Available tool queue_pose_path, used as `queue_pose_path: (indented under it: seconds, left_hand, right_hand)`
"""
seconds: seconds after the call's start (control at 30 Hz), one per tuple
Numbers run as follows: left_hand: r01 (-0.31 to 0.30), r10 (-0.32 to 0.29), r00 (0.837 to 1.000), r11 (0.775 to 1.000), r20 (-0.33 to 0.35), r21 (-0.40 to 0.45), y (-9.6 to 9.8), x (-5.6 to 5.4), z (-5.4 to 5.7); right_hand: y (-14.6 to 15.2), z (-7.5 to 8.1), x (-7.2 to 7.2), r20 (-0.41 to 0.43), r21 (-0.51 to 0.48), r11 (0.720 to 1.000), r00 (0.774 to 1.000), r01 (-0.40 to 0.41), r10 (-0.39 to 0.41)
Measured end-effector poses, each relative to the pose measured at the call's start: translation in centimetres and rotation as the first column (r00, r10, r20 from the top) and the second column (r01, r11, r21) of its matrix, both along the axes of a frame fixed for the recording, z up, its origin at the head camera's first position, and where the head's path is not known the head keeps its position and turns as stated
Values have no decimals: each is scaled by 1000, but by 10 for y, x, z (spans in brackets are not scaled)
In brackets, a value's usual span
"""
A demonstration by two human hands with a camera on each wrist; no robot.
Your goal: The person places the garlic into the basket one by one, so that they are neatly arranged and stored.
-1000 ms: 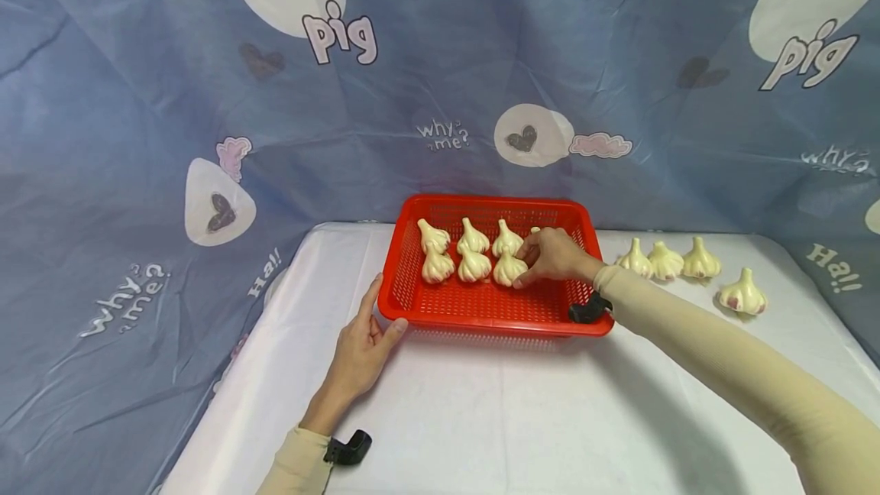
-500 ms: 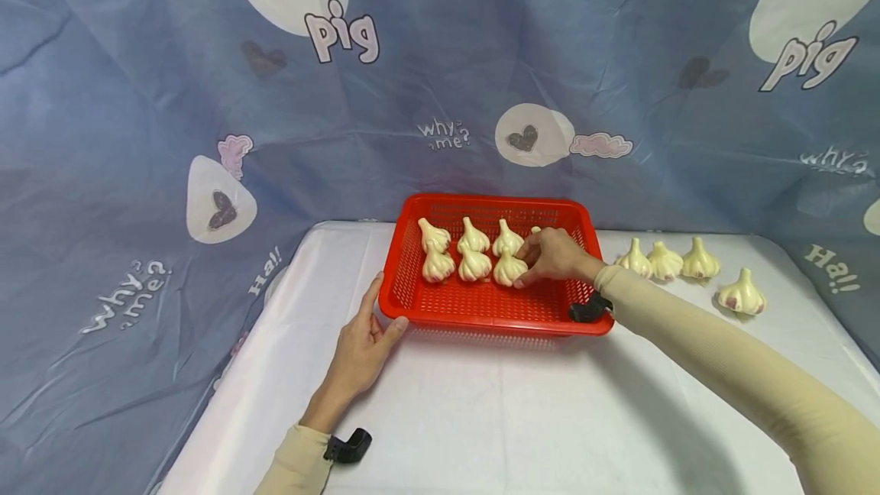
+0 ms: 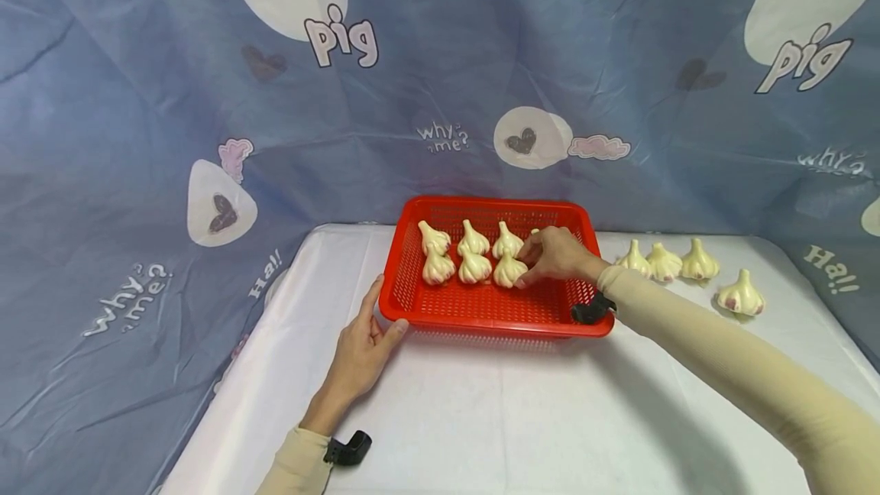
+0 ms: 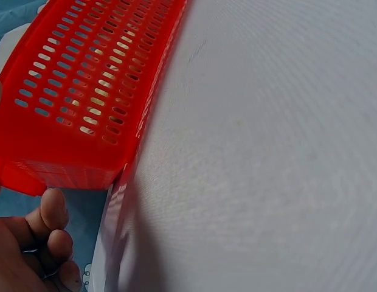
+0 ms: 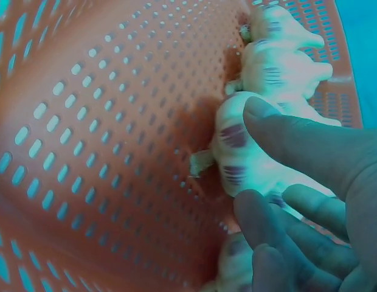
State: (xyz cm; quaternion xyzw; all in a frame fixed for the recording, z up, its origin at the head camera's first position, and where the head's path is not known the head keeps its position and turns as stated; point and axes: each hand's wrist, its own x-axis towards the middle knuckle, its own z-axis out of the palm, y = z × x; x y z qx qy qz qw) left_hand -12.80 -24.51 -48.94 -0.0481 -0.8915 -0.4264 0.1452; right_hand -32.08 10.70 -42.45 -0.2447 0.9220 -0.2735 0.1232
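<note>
A red plastic basket (image 3: 481,321) sits on the white-covered table, with cream, purple-tinged garlic bulbs (image 3: 474,266) in two rows inside. My right hand (image 3: 558,254) reaches in over the right side and pinches the rightmost visible front-row garlic bulb (image 5: 243,152), thumb on one side and fingers on the other. The hand mostly hides a bulb behind it; only its stem tip shows in the head view. At the front left corner, my left hand (image 3: 362,346) rests against the basket, thumb along the front and index finger stretched along the left side. Its other fingers (image 4: 58,243) hang below the rim.
Several more garlic bulbs (image 3: 698,258) stand on the table right of the basket, with one bulb (image 3: 741,295) apart and nearer. A blue printed cloth (image 3: 385,98) hangs directly behind the table. The right sleeve (image 3: 715,357) crosses the table's right half.
</note>
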Motion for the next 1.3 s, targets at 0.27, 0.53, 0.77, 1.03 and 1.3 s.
queue_pose_path:
  seconds: [0.27, 0.53, 0.77, 1.03, 1.3]
  left_hand:
    - [-3, 3, 1000, 1000, 4, 4, 1, 0, 0]
    - [-5, 5, 1000, 1000, 9, 8, 3, 0, -3]
    - [-5, 5, 1000, 1000, -4, 5, 1, -1, -3]
    - [1, -1, 1000, 1000, 2, 0, 0, 0, -2]
    - [-1, 1, 1000, 1000, 6, -14, 0, -1, 0]
  right_hand:
    - [11, 20, 7, -54, -17, 1000, 999, 7, -8]
    - [46, 51, 14, -91, -22, 989, 985, 148, -150]
    - [97, 67, 19, -140, -29, 965, 955, 259, -261]
    - [175, 64, 24, -170, 13, 928, 915, 373, -366]
    - [235, 56, 42, -146, 76, 910, 907, 409, -395]
